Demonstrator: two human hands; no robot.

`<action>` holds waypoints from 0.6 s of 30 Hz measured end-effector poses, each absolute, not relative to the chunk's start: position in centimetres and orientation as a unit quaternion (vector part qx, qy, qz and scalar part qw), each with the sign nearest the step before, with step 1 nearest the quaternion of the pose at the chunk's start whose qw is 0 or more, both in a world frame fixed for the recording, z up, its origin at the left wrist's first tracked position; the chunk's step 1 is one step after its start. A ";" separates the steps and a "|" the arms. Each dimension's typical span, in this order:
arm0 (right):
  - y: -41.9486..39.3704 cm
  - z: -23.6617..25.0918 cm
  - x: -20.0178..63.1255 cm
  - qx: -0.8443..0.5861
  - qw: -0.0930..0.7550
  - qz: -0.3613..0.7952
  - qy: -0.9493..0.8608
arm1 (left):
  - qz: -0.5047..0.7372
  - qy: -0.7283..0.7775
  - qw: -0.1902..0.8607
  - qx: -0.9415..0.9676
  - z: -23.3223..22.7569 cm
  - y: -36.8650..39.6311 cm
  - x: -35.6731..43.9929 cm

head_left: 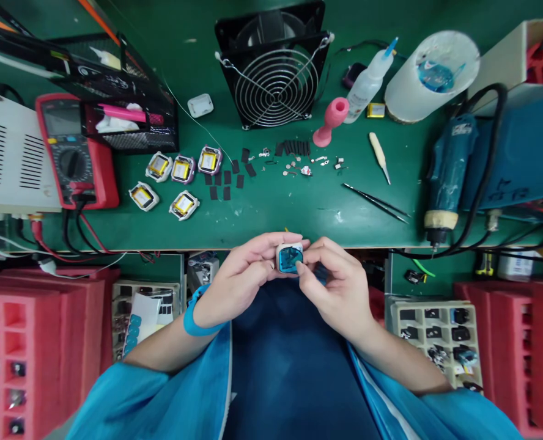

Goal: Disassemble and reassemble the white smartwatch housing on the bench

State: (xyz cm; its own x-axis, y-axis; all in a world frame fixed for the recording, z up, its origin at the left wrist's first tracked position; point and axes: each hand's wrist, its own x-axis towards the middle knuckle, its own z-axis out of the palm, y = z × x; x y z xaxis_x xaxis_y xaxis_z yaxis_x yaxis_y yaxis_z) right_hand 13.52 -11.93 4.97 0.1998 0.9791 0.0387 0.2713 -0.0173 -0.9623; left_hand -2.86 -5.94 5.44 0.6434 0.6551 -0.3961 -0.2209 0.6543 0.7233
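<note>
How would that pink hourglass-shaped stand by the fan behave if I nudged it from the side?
The pink stand would probably tip rather than slide: it looks tall, with a narrow waist above a flared foot. Once down, its round profile suggests it could roll toward the squeeze bottle. It looks like moulded plastic or rubber, so likely light and not fragile.

The worktop [299, 208] is showing deep green all over. The small case [290, 257] between the hands is showing white edges around a shiny blue film. Five similar cases [176, 177] are lying white and pale purple, each framing a yellow square. The multimeter [76, 153] is glowing red around a dark grey face, and the fan [274, 64] is standing black behind a silver wire grille. A pink stand [330, 121] is sitting beside a white bottle [367, 82] with a blue tip. The foam trays [33, 348] are showing red.
</note>
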 end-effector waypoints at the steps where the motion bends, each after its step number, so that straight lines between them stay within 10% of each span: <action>1: -11.9 5.0 13.5 -0.610 0.477 0.369 -0.513 | 0.259 0.332 0.843 0.334 5.3 -5.9 -2.9; 18: -12.2 4.5 12.7 -0.622 0.454 0.253 -0.586 | 0.328 0.370 0.740 0.457 4.1 -7.1 -2.0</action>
State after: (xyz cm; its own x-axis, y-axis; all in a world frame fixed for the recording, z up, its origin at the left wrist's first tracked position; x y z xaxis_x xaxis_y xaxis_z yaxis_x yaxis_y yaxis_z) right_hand 12.69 -12.19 4.45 0.1855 0.9585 0.2165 0.4994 0.0978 -0.8608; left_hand -1.98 -7.10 4.13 0.5118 0.8227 -0.2475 -0.1473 0.3678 0.9182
